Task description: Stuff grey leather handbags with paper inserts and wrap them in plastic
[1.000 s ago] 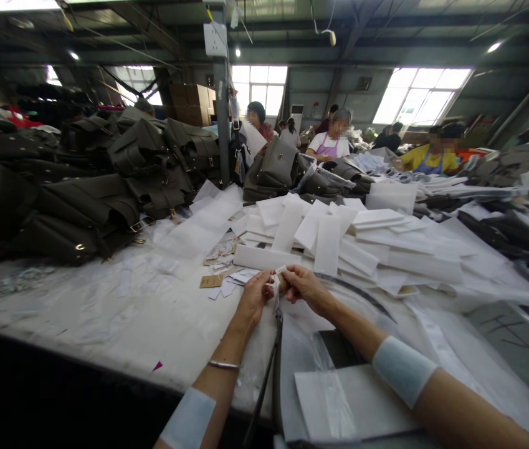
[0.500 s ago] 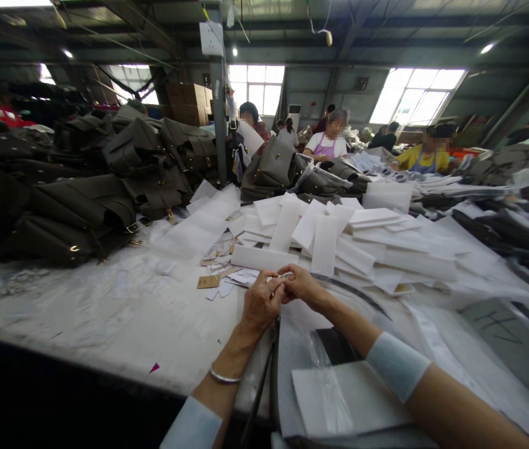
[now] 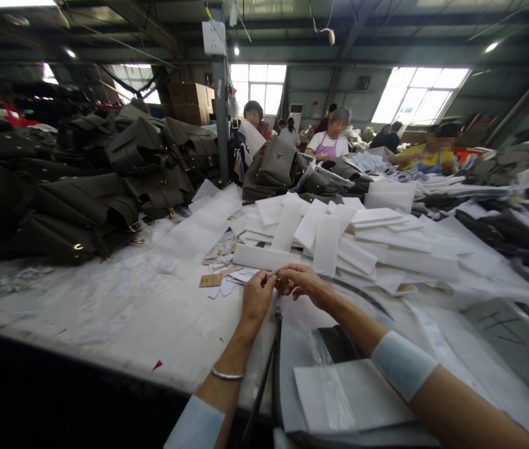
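Note:
My left hand [image 3: 255,298] and my right hand [image 3: 305,284] meet above the table, fingertips pinched together. Between them shows a small brass-coloured piece [image 3: 280,282], partly covered by my right fingers; its exact kind is unclear. Below the fingers, a thin dark strap [image 3: 266,365] runs down towards the table's front edge. What exactly my left fingertips pinch is too small to make out. Beneath my right forearm lies a dark bag [image 3: 339,342], mostly covered by white foam sheets [image 3: 355,394] and clear plastic.
White foam strips [image 3: 324,243] are heaped beyond my hands. Paper tags [image 3: 210,280] lie left of them. Dark bags [image 3: 77,212] are piled at the left, beside a grey post [image 3: 220,125]. Several people work across the table. A marked grey board [image 3: 507,337] lies at right.
My fingers have shifted slightly apart, and the brass-coloured piece has come into view between them. My right hand's lower fingers have loosened. The strap's upper end shows more clearly.

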`<act>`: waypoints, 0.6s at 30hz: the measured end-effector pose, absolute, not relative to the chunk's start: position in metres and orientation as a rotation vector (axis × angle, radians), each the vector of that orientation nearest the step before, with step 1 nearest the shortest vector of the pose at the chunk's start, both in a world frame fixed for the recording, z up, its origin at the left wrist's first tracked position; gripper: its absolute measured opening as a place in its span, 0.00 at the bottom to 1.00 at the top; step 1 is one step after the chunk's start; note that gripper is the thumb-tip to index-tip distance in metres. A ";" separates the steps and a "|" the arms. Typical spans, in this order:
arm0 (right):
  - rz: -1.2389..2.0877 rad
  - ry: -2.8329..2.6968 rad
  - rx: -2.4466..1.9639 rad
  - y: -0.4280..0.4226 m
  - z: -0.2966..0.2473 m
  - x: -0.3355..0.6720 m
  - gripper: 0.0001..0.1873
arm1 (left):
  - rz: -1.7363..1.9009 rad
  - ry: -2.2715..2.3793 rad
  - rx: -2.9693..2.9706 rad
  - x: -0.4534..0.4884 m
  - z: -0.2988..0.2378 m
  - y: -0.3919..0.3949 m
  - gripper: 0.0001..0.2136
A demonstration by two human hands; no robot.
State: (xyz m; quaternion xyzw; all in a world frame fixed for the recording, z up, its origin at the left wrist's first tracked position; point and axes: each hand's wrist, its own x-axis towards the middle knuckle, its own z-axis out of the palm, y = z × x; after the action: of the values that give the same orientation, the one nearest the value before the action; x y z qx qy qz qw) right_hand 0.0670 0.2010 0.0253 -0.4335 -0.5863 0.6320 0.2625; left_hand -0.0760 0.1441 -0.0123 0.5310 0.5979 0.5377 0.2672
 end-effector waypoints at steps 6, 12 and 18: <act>1.514 -1.751 -1.272 0.201 0.017 0.062 0.07 | 1.551 1.552 1.271 -0.075 -0.008 0.142 0.10; 1.468 -1.799 -1.368 0.208 0.012 0.068 0.07 | 1.720 1.436 0.927 -0.088 -0.022 0.155 0.13; 1.357 -2.071 -1.141 0.204 0.002 0.065 0.21 | 1.731 1.137 0.685 -0.090 -0.022 0.158 0.20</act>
State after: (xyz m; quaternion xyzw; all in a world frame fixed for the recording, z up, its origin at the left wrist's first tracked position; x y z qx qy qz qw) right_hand 0.0652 0.2041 0.0020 -0.4094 -0.7433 0.4872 0.2061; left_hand -0.0897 0.1577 -0.0215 0.2784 0.4623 0.7040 0.4618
